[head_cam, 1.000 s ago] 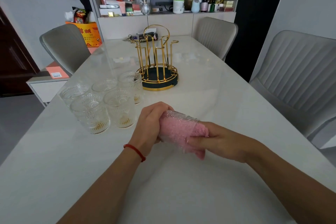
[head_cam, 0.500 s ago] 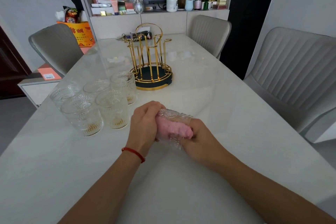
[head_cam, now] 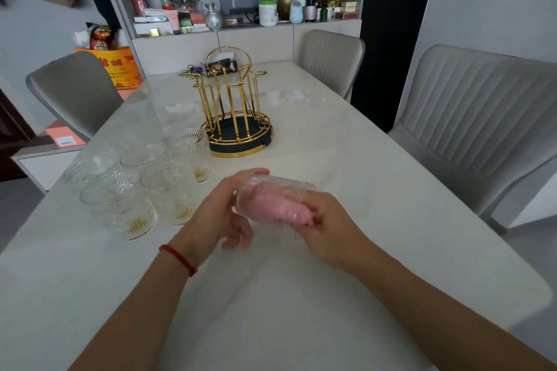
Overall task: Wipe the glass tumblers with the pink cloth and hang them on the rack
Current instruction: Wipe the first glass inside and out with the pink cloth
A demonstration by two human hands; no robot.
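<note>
A ribbed glass tumbler (head_cam: 278, 185) lies on its side above the table, just in front of me. My left hand (head_cam: 221, 215) holds its base, thumb over the top and fingers underneath. The pink cloth (head_cam: 271, 208) is stuffed inside the glass. My right hand (head_cam: 327, 227) grips the cloth at the mouth, with fingers reaching into the glass. Several more tumblers (head_cam: 120, 209) stand upright in a cluster on the left. The gold wire rack (head_cam: 238, 117) on its dark round base stands beyond them with nothing hanging on it.
The pale marble table (head_cam: 346, 153) runs away from me. Grey chairs stand at the right (head_cam: 476, 117), far end (head_cam: 330, 57) and left (head_cam: 75, 90). Keys and a small dark box (head_cam: 221, 68) lie behind the rack. A cluttered shelf (head_cam: 241, 13) lines the back wall.
The cloth has gone from hanging out of the glass to deep inside it. My right hand moved in to the mouth, and my left hand's fingers shifted round the base.
</note>
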